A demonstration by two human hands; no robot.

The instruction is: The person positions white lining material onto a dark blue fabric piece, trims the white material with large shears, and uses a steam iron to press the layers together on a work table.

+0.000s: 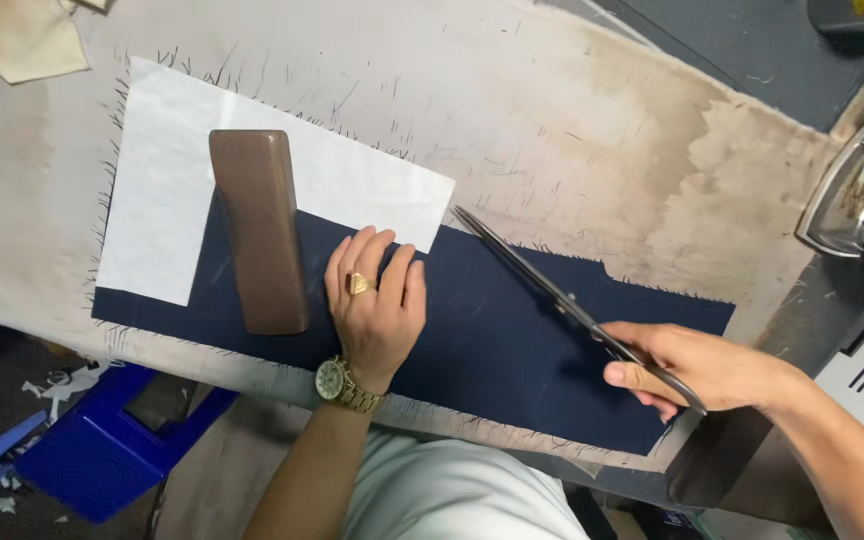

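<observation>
Head view: left hand point(377, 300) lies flat, fingers spread, on navy cloth point(492, 340). Right hand point(687, 368) has its grip clenched around scissors point(562, 298), blades parted over the cloth.

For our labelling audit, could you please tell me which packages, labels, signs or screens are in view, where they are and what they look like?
None: no package, label, sign or screen is in view.
Nearest thing: a blank white paper sheet, rectangular, lying on the navy fabric under a brown block; it bears no visible printing.
</observation>
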